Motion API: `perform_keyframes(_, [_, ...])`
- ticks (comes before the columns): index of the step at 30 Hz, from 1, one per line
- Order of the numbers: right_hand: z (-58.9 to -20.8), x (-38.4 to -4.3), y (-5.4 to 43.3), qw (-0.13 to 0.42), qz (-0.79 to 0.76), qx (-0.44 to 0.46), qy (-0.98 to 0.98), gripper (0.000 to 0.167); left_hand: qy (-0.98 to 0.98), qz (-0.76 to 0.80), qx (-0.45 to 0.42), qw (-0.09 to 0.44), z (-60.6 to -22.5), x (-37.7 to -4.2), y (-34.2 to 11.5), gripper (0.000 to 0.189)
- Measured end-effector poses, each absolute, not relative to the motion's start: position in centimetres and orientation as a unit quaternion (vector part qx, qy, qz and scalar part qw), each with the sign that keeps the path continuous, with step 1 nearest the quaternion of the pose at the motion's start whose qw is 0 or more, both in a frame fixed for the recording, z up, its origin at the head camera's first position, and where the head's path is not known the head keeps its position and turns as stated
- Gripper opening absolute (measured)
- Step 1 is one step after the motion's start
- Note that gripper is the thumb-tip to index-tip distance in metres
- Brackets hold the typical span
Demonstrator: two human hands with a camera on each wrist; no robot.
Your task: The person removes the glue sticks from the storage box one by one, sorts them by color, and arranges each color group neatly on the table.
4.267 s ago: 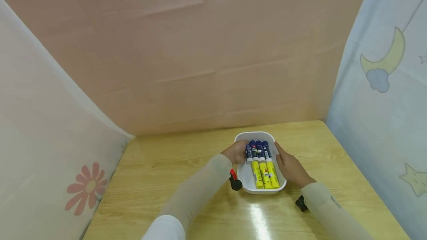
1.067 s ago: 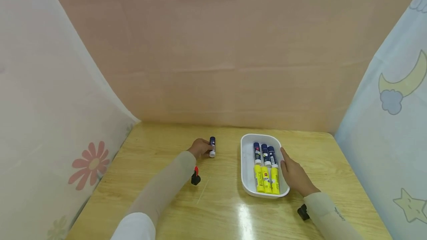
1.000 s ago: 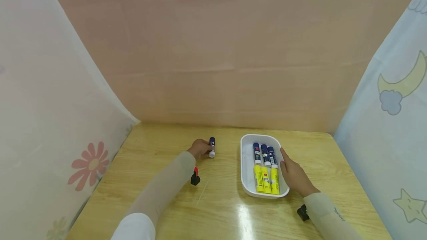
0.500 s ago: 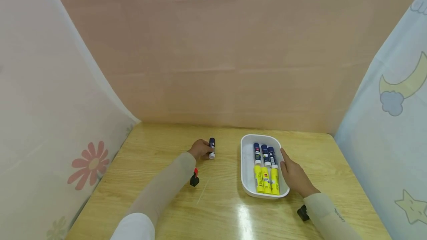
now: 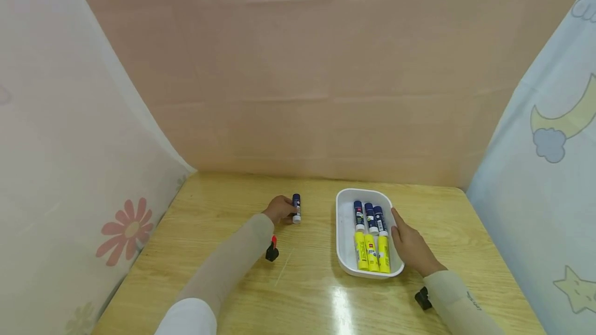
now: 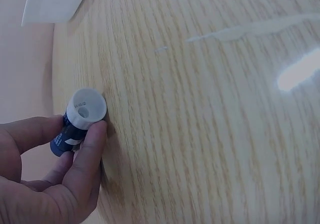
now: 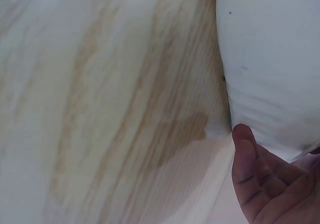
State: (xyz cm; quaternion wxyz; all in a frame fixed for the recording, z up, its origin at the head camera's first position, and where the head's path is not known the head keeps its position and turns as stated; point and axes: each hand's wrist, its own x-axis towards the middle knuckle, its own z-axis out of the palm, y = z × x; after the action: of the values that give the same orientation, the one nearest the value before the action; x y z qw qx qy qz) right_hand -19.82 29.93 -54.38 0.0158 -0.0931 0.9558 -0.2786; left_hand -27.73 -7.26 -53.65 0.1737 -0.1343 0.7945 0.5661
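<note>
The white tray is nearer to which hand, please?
Right. The right hand touches the right side of the white tray; the left hand is apart from it, to its left, pinching a blue tube.

Backed by a creased tan cloth sheet [image 5: 279,76]; walled left by whitish cloth [image 5: 56,118] with a pink flower print [image 5: 131,229], right by pale blue cloth [image 5: 531,211] with a yellow crescent moon [image 5: 575,119] and a pale yellow star [image 5: 577,288]; spread below with a glossy, yellowish wood-grain tabletop [image 5: 195,231], catching a white glare [image 5: 341,304]

Head view looks forward and down; wrist views sit close; head and right wrist share the white tray [image 5: 345,237].
</note>
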Motion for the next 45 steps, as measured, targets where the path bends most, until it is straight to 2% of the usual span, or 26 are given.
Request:
perform_keyframes(23, [-55.0,-20.5,30.2,0.015,-0.278,-0.092,0.956,0.057,0.790,0.576,-0.130,0.167,-53.5,-27.7,-7.5,0.039])
perform_keyframes(31, [-54.7,-20.6,30.1,0.009,-0.271,-0.092,0.958,0.057,0.824,0.529,-0.118,0.167,-53.2,-28.4,-7.9,0.042])
perform_keyframes(35, [-54.6,-20.7,30.1,0.012,-0.273,-0.092,0.957,0.057,0.822,0.536,-0.114,0.154,-51.8,-28.7,-8.1,0.047])
perform_keyframes(41, [-54.6,-20.7,30.0,0.022,-0.275,-0.091,0.957,0.058,0.723,0.673,-0.086,0.132,-48.0,-29.3,-6.3,0.048])
perform_keyframes(45, [-54.5,-20.5,29.8,0.021,-0.276,-0.090,0.957,0.057,0.626,0.757,-0.068,0.174,-45.0,-28.6,-4.0,0.047])
